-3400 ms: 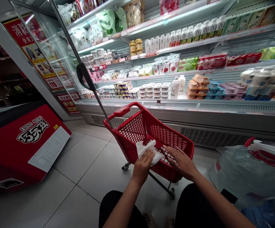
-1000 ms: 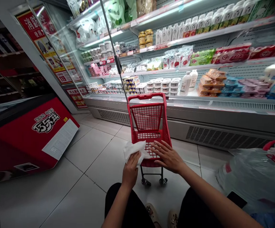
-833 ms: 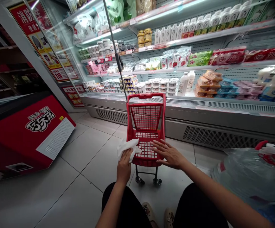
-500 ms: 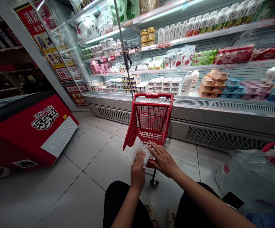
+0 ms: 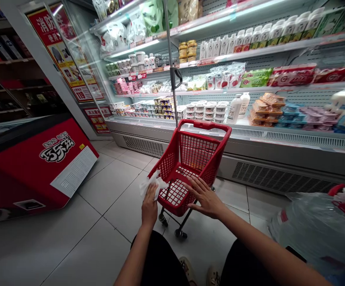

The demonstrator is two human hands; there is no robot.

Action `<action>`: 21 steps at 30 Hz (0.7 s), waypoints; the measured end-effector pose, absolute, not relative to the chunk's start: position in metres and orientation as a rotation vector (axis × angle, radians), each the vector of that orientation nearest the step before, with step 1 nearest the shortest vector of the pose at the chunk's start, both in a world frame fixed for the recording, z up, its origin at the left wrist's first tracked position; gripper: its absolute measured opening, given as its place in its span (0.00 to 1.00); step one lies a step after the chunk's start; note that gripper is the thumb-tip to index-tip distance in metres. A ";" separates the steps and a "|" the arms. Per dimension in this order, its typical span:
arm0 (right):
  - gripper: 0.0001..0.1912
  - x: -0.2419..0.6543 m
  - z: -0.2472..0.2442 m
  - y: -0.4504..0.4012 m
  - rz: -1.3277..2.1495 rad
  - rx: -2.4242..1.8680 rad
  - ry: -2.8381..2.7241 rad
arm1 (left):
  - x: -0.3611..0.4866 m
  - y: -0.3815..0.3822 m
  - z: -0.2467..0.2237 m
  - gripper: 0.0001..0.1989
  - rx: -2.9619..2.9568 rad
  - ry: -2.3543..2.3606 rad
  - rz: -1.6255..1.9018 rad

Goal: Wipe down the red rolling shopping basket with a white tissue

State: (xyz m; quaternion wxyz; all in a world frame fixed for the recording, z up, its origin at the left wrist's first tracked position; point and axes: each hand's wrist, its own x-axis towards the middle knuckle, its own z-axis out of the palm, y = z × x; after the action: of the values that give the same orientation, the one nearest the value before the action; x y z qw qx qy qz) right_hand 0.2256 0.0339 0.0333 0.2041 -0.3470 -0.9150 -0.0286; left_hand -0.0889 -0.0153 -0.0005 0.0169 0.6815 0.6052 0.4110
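A small red plastic shopping cart (image 5: 187, 171) stands on the floor in front of my knees, turned at an angle, its front wheels showing. My left hand (image 5: 150, 202) is closed on a crumpled white wipe (image 5: 153, 183), which lies against the left front rim of the basket. My right hand (image 5: 206, 198) is spread open with nothing in it, fingers stretched over the right front rim. Whether its fingertips touch the plastic, I cannot tell. Perforated grid covers the basket's floor and walls.
Behind the cart runs an open dairy fridge (image 5: 250, 139) stocked with bottles, cups and packs. A glass door with a dark handle (image 5: 177, 78) stands before it. A red freezer chest (image 5: 56, 167) is on the left, a large clear plastic water jug (image 5: 318, 226) on the right.
The cart has turned, so its handle now points further right. My left hand has moved left with the wipe to the basket's left front rim. My right hand stays open, shifted slightly right.
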 end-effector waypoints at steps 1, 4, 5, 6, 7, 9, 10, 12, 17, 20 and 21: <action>0.46 0.219 0.030 0.031 -0.077 -0.987 -2.530 | -0.086 -0.016 -0.002 0.34 2.082 1.899 1.297; 0.49 0.201 0.022 0.019 -0.074 -1.047 -2.473 | -0.067 -0.030 -0.007 0.35 2.054 1.897 1.297; 0.49 0.197 0.020 0.015 -0.074 -1.065 -2.461 | -0.058 -0.038 -0.009 0.36 2.074 1.875 1.278; 0.49 0.194 0.020 0.013 -0.074 -1.081 -2.450 | -0.049 -0.046 -0.011 0.37 2.105 1.841 1.253; 0.49 0.192 0.020 0.011 -0.075 -1.093 -2.442 | -0.040 -0.054 -0.013 0.38 2.141 1.796 1.222; 0.49 0.192 0.025 0.013 -0.076 -1.088 -2.446 | -0.026 -0.068 -0.014 0.41 2.209 1.710 1.161; 0.48 0.195 0.028 0.016 -0.076 -1.063 -2.466 | -0.022 -0.073 -0.013 0.43 2.226 1.684 1.142; 0.45 0.204 0.037 0.031 -0.077 -0.992 -2.529 | -0.020 -0.078 -0.011 0.46 2.264 1.647 1.118; 0.40 0.236 0.052 0.080 -0.105 -1.133 -2.473 | -0.038 -0.072 -0.009 0.46 2.386 1.654 1.098; 0.39 0.243 0.049 0.092 -0.095 -1.139 -2.472 | -0.050 -0.064 -0.010 0.46 2.453 1.709 1.098; 0.40 0.242 0.047 0.092 -0.091 -1.131 -2.472 | -0.054 -0.062 -0.010 0.45 2.467 1.721 1.101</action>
State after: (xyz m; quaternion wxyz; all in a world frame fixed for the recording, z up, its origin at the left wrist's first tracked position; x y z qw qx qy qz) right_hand 0.2419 0.0921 0.0471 0.2093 -0.4065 -0.8888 -0.0329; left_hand -0.0538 -0.0619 -0.0098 -0.0307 0.7698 0.5371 0.3435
